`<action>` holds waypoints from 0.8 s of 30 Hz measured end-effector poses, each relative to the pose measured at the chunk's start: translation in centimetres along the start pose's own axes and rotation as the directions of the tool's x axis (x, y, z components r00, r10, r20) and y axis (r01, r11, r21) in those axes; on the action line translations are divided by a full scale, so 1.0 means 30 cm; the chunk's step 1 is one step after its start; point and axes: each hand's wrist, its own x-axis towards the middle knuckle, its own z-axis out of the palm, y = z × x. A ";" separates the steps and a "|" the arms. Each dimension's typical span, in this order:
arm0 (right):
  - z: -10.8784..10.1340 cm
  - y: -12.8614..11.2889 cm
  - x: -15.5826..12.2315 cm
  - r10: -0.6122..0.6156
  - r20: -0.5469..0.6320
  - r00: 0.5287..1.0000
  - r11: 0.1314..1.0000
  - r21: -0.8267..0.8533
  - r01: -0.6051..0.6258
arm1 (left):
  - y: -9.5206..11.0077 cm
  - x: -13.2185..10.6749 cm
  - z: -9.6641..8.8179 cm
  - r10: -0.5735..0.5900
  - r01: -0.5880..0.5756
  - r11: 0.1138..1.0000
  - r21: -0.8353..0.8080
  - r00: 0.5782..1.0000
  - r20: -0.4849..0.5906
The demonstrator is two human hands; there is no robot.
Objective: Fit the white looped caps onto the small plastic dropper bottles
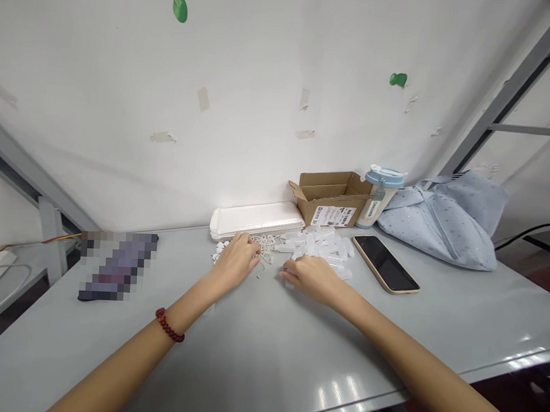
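My left hand [237, 260] is closed, its fingers curled down at the edge of a pile of small white parts [221, 247]. Whatever its fingertips pinch is hidden. Just beyond it lie tangled cream-white cords or small loops [268, 245], and a thin pale piece [260, 270] rests on the table by the fingertips. My right hand [311, 277] is closed at the near side of a heap of translucent plastic pieces [323, 241]. Part of one frosted translucent piece [290, 285] shows under its fingers.
A stack of flat white trays or boxes [258, 220] lies against the wall, beside an open cardboard box [332, 199]. Right of that stand a blue-lidded cup [376, 201], a light blue cloth bag [438, 225] and a phone [386, 264]. A blurred dark item [121, 266] lies left on the grey table [250, 363].
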 end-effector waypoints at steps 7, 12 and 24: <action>0.009 -0.013 -0.002 -0.043 -0.009 0.999 0.999 0.021 0.043 | 0.006 0.000 -0.013 -0.054 0.030 0.976 -0.218 0.993 -0.107; 0.011 -0.015 -0.006 -0.060 -0.035 0.998 0.997 0.049 0.062 | 0.038 -0.013 -0.043 -0.147 0.098 0.879 -0.466 0.987 -0.071; 0.056 -0.088 -0.015 -0.115 -0.235 0.965 0.718 0.652 0.244 | 0.059 -0.154 -0.008 -0.324 0.234 -0.041 -0.971 0.917 0.234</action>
